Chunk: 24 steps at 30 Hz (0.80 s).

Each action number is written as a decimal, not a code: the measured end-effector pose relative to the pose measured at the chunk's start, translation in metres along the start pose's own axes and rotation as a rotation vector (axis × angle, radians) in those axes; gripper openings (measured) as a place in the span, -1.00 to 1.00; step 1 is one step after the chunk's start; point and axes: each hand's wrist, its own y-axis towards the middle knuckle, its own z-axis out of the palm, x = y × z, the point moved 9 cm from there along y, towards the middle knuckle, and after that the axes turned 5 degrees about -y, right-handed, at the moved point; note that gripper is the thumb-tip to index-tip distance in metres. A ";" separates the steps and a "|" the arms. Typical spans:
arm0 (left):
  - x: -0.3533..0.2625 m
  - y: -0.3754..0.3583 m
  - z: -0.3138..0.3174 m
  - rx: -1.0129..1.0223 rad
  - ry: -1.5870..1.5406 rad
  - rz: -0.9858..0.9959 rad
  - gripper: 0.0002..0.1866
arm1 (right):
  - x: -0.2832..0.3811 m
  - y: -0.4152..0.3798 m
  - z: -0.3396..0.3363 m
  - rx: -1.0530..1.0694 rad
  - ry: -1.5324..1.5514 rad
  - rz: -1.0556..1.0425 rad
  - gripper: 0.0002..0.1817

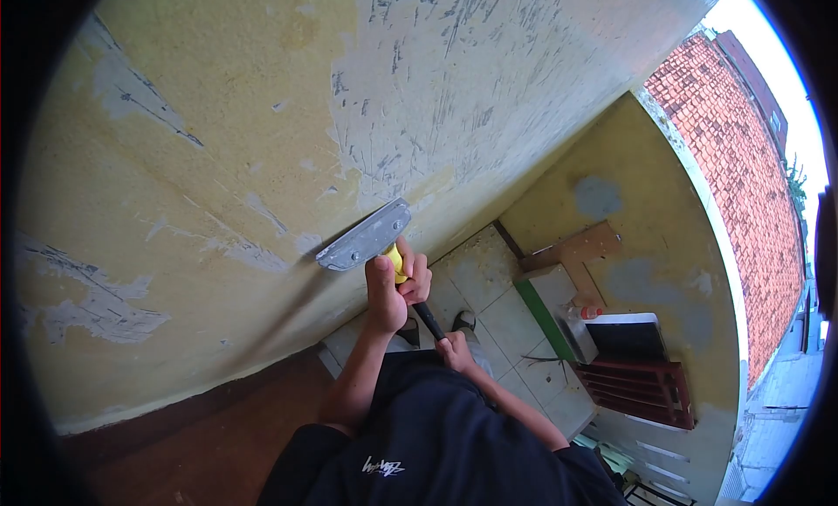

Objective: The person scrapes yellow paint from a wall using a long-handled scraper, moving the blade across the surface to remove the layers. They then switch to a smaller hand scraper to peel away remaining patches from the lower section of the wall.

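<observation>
A long-handled scraper (pixel 365 237) with a wide grey metal blade lies in front of the yellow wall (pixel 218 96), its blade edge at or very near the surface. My left hand (pixel 394 286) is closed around the yellow part of the handle just below the blade, thumb laid along it. Lower down, my right hand (pixel 456 352) grips the black end of the same handle. Around the blade the paint is partly stripped, with pale patches and dark scratch marks above and to the left.
A tiled floor (pixel 502 323) lies below, with my feet on it. To the right are a green-and-white box (pixel 546 301), a dark red slatted piece (pixel 637 391) and a brown board (pixel 572 249) by a low wall. Beyond it shows a tiled roof (pixel 724 148).
</observation>
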 end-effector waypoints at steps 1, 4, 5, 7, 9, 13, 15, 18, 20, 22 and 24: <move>0.000 0.000 0.000 -0.001 -0.004 -0.003 -0.41 | 0.000 0.000 0.000 -0.006 0.001 0.003 -0.20; 0.001 0.000 0.000 -0.006 -0.008 -0.002 -0.41 | 0.003 0.000 -0.003 -0.021 -0.017 -0.034 -0.22; 0.001 0.000 0.000 -0.007 -0.009 -0.001 -0.41 | 0.003 0.000 -0.004 -0.020 -0.025 -0.030 -0.22; 0.001 0.000 0.001 -0.007 -0.016 -0.001 -0.41 | 0.005 0.001 -0.006 -0.022 -0.040 -0.021 -0.21; 0.000 0.000 0.001 -0.007 -0.017 0.000 -0.41 | 0.016 -0.001 -0.012 -0.032 -0.047 -0.017 -0.20; 0.000 0.000 0.001 -0.002 -0.021 0.003 -0.41 | 0.018 0.003 -0.014 -0.026 -0.075 -0.027 -0.18; 0.000 0.001 0.001 0.002 -0.021 0.005 -0.41 | 0.017 0.005 -0.012 -0.008 -0.066 -0.032 -0.17; -0.002 0.001 0.003 0.005 -0.014 0.012 -0.41 | 0.016 0.007 -0.012 0.009 -0.067 -0.037 -0.16; -0.005 0.002 0.004 0.005 -0.011 0.015 -0.41 | 0.017 0.007 -0.011 0.009 -0.067 -0.048 -0.16; -0.007 0.001 0.006 -0.006 -0.005 0.015 -0.41 | 0.021 0.009 -0.012 -0.005 -0.065 -0.065 -0.17; -0.008 0.002 0.007 -0.010 0.001 0.017 -0.41 | 0.023 0.009 -0.013 -0.002 -0.065 -0.067 -0.17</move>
